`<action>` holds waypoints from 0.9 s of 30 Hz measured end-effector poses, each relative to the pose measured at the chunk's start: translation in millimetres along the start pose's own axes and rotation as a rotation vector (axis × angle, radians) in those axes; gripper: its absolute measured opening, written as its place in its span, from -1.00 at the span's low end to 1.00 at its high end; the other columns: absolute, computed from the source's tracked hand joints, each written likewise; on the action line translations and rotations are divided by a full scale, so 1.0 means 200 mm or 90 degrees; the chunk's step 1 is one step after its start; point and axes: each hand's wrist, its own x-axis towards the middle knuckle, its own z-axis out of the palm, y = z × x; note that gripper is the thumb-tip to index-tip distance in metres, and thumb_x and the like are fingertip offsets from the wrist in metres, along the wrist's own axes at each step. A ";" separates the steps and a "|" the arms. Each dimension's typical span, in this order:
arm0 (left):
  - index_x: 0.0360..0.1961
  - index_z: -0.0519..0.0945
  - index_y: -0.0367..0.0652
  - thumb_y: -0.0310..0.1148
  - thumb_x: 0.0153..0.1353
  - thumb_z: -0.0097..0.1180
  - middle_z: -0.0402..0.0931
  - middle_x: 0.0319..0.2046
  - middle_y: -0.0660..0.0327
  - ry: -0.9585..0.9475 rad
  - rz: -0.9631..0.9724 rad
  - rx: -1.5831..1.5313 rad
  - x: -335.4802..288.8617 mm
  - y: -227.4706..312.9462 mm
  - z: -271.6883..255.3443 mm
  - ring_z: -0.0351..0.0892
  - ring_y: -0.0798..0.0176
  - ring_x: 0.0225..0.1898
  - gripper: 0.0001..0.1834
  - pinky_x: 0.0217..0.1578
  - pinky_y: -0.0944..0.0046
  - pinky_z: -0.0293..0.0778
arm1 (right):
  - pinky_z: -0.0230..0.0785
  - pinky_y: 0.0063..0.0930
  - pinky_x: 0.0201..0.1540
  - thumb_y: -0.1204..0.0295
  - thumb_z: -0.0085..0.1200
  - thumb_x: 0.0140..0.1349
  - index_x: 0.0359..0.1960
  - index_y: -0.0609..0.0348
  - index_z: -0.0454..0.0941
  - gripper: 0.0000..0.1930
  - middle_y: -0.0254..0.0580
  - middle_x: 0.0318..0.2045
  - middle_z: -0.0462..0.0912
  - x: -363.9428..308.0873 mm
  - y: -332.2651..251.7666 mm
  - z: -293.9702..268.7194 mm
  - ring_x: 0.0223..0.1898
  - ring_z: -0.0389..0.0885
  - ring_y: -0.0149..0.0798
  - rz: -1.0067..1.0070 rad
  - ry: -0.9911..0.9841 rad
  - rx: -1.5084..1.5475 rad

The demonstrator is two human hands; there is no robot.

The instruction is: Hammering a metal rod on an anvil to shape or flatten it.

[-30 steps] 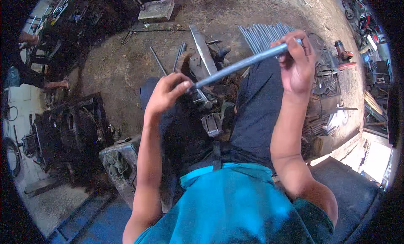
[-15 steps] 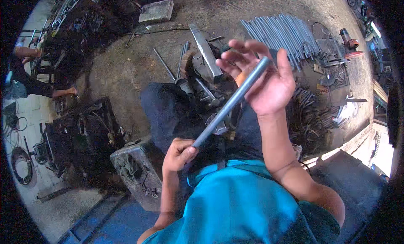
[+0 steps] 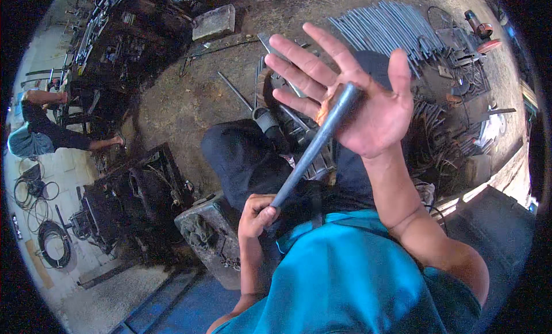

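My left hand point(image 3: 257, 215) is closed around the lower end of a round grey metal rod point(image 3: 307, 153). The rod slants up and to the right, its far end in front of my right palm. Turned palm up, my right hand point(image 3: 374, 118) has its fingers spread wide and is not wrapped around the rod. An orange-brown patch point(image 3: 325, 108) shows at the base of its fingers; I cannot tell what it is. Whether the rod end touches the palm is unclear. Behind my right hand, a flat metal bar point(image 3: 265, 42) is partly hidden.
Many long grey rods point(image 3: 382, 35) lie side by side at the far right, near a grinder with a red disc point(image 3: 489, 46). Short metal pieces point(image 3: 428, 118) are heaped at right. A worn block point(image 3: 214, 23) lies far off. At left are machinery point(image 3: 135, 201) and another person point(image 3: 37, 141).
My right hand's fingers have straightened and spread from a loose curl. The rod's upper end has tilted slightly toward me, and the whole view has shifted a little.
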 end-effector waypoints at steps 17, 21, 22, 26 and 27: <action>-0.69 0.54 -0.24 0.21 0.32 -0.02 0.43 -0.73 0.21 -0.073 -0.043 -0.306 -0.02 -0.19 0.03 0.18 0.46 -0.86 -0.29 -0.74 0.32 0.08 | -0.42 0.25 0.45 -0.41 -0.34 0.24 0.51 0.01 -0.37 0.03 0.36 0.46 -0.44 -0.03 0.00 0.03 0.50 -0.42 0.29 -0.049 -0.061 -0.090; -0.69 0.54 -0.26 0.19 0.33 -0.03 0.39 -0.78 0.22 -0.085 -0.049 -0.326 -0.01 -0.17 0.04 0.17 0.44 -0.86 -0.29 -0.73 0.32 0.09 | -0.41 0.27 0.45 -0.41 -0.34 0.25 0.51 0.01 -0.37 0.03 0.35 0.46 -0.43 -0.03 0.00 0.04 0.50 -0.41 0.30 -0.050 -0.052 -0.069; -0.69 0.54 -0.27 0.18 0.33 -0.02 0.37 -0.81 0.23 -0.085 -0.040 -0.343 -0.01 -0.17 0.04 0.17 0.43 -0.87 -0.29 -0.72 0.31 0.10 | -0.41 0.27 0.45 -0.41 -0.34 0.25 0.51 0.01 -0.37 0.03 0.34 0.47 -0.43 -0.03 0.00 0.04 0.50 -0.41 0.30 -0.053 -0.052 -0.068; -0.69 0.54 -0.30 0.17 0.32 -0.01 0.31 -0.86 0.25 -0.098 -0.073 -0.383 -0.02 -0.16 0.03 0.14 0.41 -0.88 -0.29 -0.70 0.30 0.13 | -0.41 0.27 0.45 -0.41 -0.33 0.25 0.51 0.00 -0.37 0.02 0.31 0.47 -0.43 -0.03 0.00 0.03 0.50 -0.42 0.30 -0.057 -0.052 -0.070; -0.69 0.54 -0.30 0.17 0.32 -0.01 0.31 -0.86 0.25 -0.099 -0.073 -0.383 -0.02 -0.15 0.03 0.14 0.41 -0.88 -0.29 -0.70 0.30 0.13 | -0.41 0.27 0.45 -0.41 -0.33 0.25 0.51 0.00 -0.37 0.02 0.31 0.47 -0.43 -0.03 0.00 0.03 0.50 -0.42 0.30 -0.058 -0.051 -0.070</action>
